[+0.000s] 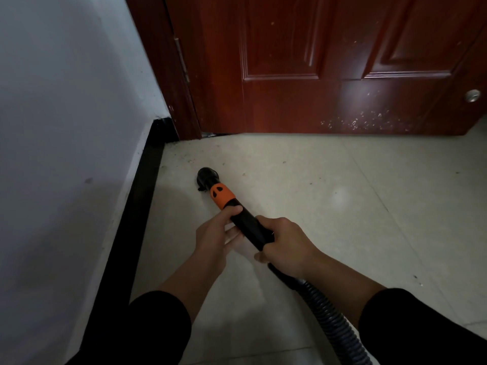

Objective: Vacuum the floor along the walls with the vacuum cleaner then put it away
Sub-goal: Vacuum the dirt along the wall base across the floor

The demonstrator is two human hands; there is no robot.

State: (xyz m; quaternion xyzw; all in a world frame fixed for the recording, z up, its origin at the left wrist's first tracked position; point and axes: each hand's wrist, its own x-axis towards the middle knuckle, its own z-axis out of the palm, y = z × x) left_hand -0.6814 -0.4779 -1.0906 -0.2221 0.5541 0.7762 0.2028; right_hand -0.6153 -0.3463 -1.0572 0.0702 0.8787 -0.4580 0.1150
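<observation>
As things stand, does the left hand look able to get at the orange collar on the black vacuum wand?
Probably yes: the left hand grips the black vacuum wand just behind the orange collar, with nothing between them.

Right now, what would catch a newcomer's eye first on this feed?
The orange collar on the black vacuum tube stands out mid-frame, left hand and right hand gripping the tube, nozzle down at the pale floor. Behind stands a glossy red-brown door, speckled white low on its right; a black baseboard runs along the left wall.
</observation>
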